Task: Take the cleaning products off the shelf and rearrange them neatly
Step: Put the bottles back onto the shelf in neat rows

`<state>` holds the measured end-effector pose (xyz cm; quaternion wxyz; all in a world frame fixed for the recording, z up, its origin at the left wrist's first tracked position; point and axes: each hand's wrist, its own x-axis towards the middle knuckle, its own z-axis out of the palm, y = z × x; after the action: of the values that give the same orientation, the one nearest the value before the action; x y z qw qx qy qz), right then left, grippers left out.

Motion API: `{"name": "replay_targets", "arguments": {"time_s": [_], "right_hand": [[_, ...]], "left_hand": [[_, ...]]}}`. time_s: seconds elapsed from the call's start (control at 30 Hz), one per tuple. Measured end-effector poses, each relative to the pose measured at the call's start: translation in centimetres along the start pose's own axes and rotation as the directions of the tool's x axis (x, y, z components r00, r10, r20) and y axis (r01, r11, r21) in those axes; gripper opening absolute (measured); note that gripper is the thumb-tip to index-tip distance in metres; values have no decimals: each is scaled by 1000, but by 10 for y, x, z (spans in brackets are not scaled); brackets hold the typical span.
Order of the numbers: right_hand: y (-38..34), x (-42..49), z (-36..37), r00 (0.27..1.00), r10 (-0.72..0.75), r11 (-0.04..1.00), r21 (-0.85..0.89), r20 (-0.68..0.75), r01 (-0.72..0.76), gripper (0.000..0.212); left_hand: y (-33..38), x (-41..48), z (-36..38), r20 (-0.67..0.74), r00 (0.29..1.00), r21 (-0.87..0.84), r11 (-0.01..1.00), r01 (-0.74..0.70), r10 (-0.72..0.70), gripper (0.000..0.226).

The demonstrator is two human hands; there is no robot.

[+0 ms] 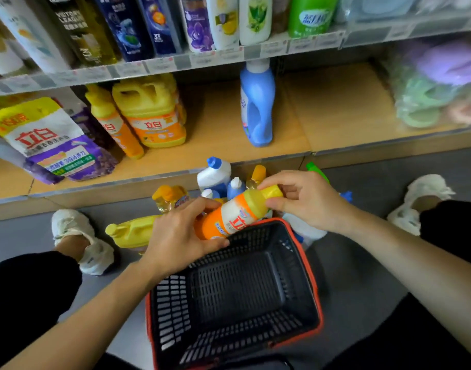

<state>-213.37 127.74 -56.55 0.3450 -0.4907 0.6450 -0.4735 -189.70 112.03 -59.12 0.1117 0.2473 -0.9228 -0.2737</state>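
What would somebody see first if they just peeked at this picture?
The bright orange-and-yellow bottle, held sideways in the middle by the left hand at its base and the right hand at its cap, over the rim of the black basket. Behind it, a blue bottle stands upright on the wooden shelf.

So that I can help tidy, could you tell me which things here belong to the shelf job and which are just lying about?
Job: orange-and-yellow bottle, held by left hand and right hand; blue bottle and yellow jug on the shelf; bottles on the floor.
Lying about: black basket; pastel bagged goods at right; white shoes.
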Motion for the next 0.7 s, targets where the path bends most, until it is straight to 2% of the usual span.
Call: {"name": "replay_targets", "arguments": {"time_s": [0.1,0.2,0.4,0.57,0.7], "right_hand": [[-1,-1,0,998,-67,993,-91,18,69,28],[-1,-2,1,997,-43,996,-78,67,49,40],[-2,0,3,997,50,998,-51,62,-47,51],[-10,2,6,998,37,999,15,53,-38,44],[-14,8,8,999,0,1000,-28,40,1,34]], "left_hand": [[-6,0,12,174,984,-241,967,89,-47,63],[-14,-1,22,278,959,-418,894,163,-45,61],[-23,-6,28,278,960,-468,870,156,-22,66],[-26,-7,27,242,970,-475,869,140,-24,65],[-27,-8,27,198,979,-478,868,136,-44,64]]}}
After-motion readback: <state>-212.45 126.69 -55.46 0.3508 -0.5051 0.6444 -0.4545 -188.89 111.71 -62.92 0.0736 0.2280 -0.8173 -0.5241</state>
